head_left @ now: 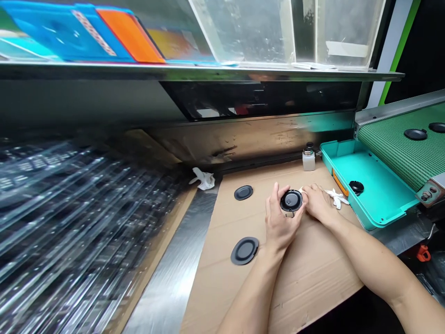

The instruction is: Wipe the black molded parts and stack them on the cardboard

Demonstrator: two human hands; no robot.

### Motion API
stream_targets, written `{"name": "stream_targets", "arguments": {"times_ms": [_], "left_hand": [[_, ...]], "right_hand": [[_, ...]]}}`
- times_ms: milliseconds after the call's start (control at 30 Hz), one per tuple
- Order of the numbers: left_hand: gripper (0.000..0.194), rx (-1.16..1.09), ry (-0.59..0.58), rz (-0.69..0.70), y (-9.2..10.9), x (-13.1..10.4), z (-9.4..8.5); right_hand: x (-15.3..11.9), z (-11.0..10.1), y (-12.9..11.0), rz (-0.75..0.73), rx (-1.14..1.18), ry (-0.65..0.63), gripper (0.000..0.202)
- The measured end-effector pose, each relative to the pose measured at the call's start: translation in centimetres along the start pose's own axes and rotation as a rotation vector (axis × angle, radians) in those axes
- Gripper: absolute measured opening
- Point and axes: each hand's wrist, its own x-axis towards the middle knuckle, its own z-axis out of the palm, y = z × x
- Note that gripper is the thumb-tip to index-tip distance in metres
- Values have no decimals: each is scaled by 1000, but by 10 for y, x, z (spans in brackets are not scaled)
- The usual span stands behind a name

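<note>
The left hand (280,222) is closed around a round black plastic disc on a pale holder (291,202), held above the brown cardboard sheet (313,273). The right hand (318,203) rests curled just right of it, fingertips touching a white cloth (336,197); its grip is unclear.

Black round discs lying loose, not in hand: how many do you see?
5: two flat black round discs on the cardboard, one in the teal tray, two on the green belt. Others may be hidden.

A steel shelf (208,72) overhangs the cardboard-covered bench (313,278).
</note>
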Motion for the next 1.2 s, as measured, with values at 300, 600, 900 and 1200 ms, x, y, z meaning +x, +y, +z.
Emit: {"name": "stream_targets", "arguments": {"times_ms": [300, 600, 900, 1200], "left_hand": [[50, 135, -118, -11, -13, 5, -11], [49, 764, -229, -54, -54, 23, -36], [59, 866, -389, 35, -40, 45, -56], [95, 1189, -368, -170, -60, 166, -133]], "right_hand": [[1, 1, 0, 0, -7, -5, 36], [2, 7, 2, -13, -19, 36, 31], [4, 10, 7, -17, -3, 59, 29], [2, 7, 9, -38, 20, 58, 29]]}}
